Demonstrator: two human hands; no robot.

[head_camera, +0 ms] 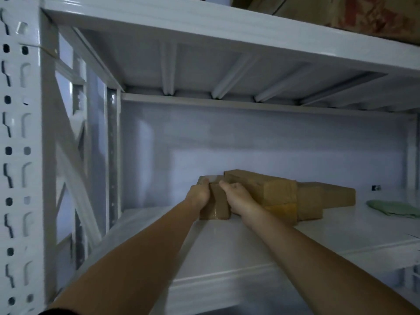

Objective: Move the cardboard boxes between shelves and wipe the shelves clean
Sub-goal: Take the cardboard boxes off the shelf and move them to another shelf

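A small taped cardboard box [217, 206] stands on the white metal shelf [250, 242], left of a row of larger cardboard boxes [277, 192]. My left hand [200, 194] grips the small box's left side. On the box's right side lies my right hand [238, 197], fingers over its top edge. Both arms reach in from the bottom of the view. A further flat box [336, 195] lies at the right end of the row.
A green cloth [393, 208] lies on the shelf at the far right. The white perforated upright [20, 155] with diagonal bracing stands at the left. The shelf above [227, 26] carries cardboard boxes [354, 14]. A white back wall closes the bay.
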